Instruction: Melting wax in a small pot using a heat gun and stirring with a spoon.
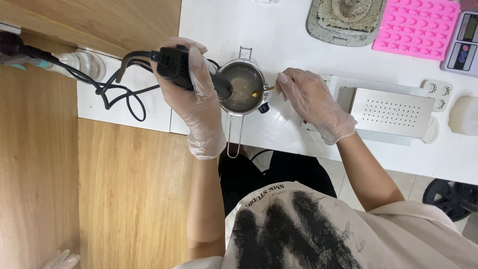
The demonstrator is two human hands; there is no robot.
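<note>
The left hand (191, 94), in a thin clear glove, is wrapped around a black heat gun (191, 69) at upper centre of the frame, fingers clamped on its body, the nozzle tilted down over the rim of a small steel pot (243, 87). The pot sits on the white bench (279, 35) just right of that hand, holding a pale cloudy liquid, its wire handle pointing toward the lower edge of the frame. The gun's black cord (119, 87) loops off to the left across the bench.

The right hand (313, 102), also gloved, lies just right of the pot; its fingers are pinched together on a thin gold-coloured spoon (261, 92) whose tip dips into the liquid.

Further right rests a steel box with a perforated top (391, 112). Along the upper edge lie a pink silicone mould (416, 27), a grey tray (343, 22) and a small digital scale (463, 45).
</note>
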